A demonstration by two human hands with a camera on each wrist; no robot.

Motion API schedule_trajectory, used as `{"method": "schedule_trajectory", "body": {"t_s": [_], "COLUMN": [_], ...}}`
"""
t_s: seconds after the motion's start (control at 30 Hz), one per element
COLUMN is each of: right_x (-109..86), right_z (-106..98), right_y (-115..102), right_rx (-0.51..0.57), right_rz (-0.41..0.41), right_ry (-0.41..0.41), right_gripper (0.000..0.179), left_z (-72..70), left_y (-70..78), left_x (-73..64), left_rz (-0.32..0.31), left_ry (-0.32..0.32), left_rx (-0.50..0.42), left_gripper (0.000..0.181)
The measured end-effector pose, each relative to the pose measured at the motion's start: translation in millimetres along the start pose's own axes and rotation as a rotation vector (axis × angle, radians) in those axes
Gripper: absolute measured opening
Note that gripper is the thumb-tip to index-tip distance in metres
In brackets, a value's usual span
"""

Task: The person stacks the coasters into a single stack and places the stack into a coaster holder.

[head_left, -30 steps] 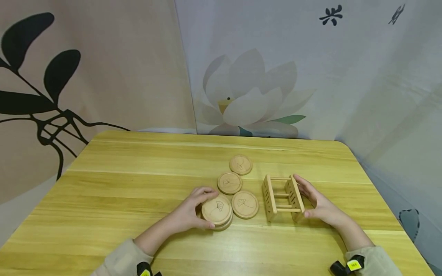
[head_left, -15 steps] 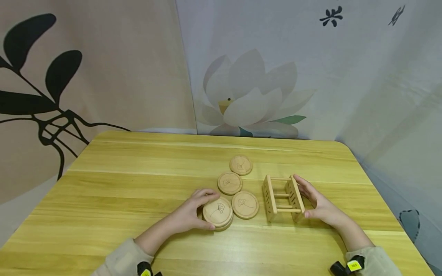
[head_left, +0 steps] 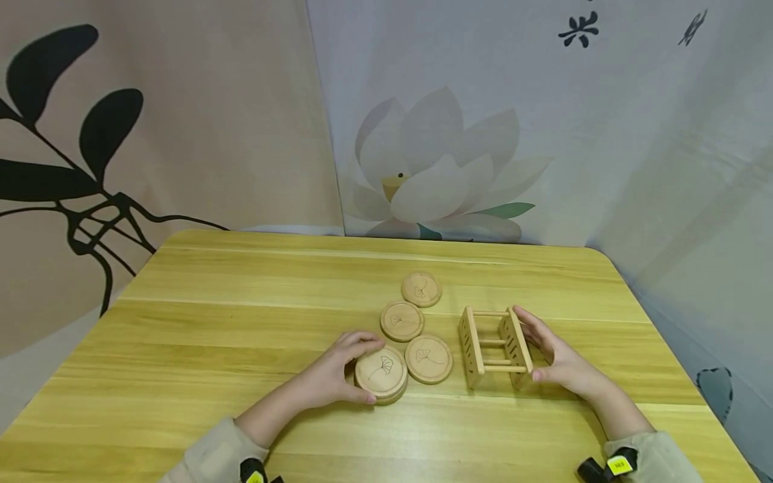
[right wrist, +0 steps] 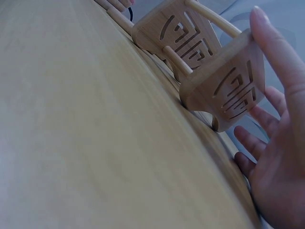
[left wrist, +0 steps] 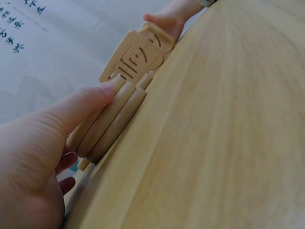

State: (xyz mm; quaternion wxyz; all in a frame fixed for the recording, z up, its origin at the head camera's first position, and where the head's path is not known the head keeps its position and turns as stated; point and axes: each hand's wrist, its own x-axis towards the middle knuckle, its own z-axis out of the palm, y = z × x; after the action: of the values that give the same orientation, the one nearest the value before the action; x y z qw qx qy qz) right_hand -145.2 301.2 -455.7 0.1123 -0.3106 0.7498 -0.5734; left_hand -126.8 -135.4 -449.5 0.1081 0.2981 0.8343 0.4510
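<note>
In the head view my left hand [head_left: 337, 371] holds the edges of a small stack of round wooden coasters [head_left: 381, 372], thumb on the near side and fingers on the far side. The left wrist view shows the thumb against the rim of the stacked coasters [left wrist: 110, 125], close to the table surface. A slatted wooden coaster rack [head_left: 495, 345] stands to the right, two cut-out side panels joined by rods. My right hand [head_left: 558, 359] grips its right panel by the edges, thumb near and fingertips far. In the right wrist view the fingers [right wrist: 251, 142] lie beside the carved panel.
Three single coasters lie flat beside the stack: one right of it [head_left: 429, 359], one behind it [head_left: 401, 320] and one farther back [head_left: 421, 289]. Each bears an engraved leaf. A printed curtain [head_left: 453, 161] hangs behind the wooden table [head_left: 241, 288].
The upper coaster in my left hand has shifted slightly right and now sits more evenly over the one below. The right hand and the rack have stayed still.
</note>
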Motion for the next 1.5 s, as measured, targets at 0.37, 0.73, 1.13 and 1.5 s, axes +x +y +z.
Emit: {"method": "schedule_trajectory", "body": {"t_s": [0.37, 0.73, 1.13, 1.5], "right_x": [1.1, 2.9, -1.4, -1.6], "right_z": [0.0, 1.3, -0.7, -0.8], "right_y": [3.3, -0.2, 3.1, 3.0], "right_rx": [-0.006, 0.0, -0.007, -0.016], "right_rz": [0.0, -0.005, -0.001, -0.006], "right_ry": [-0.001, -0.006, 0.005, 0.002], "right_gripper": [0.095, 0.095, 0.096, 0.095], "left_z": [-4.0, -18.9, -26.4, -23.3], "left_y": [-1.5, -19.9, -29.1, -34.5], "left_x": [-0.3, 14.9, 43.3, 65.1], "left_rz": [0.025, 0.012, -0.002, 0.005], "left_ry": [0.057, 0.181, 0.208, 0.146], "left_rx": [-0.004, -0.095, -0.107, 0.004], "left_gripper": [0.082, 0.055, 0.055, 0.064]}}
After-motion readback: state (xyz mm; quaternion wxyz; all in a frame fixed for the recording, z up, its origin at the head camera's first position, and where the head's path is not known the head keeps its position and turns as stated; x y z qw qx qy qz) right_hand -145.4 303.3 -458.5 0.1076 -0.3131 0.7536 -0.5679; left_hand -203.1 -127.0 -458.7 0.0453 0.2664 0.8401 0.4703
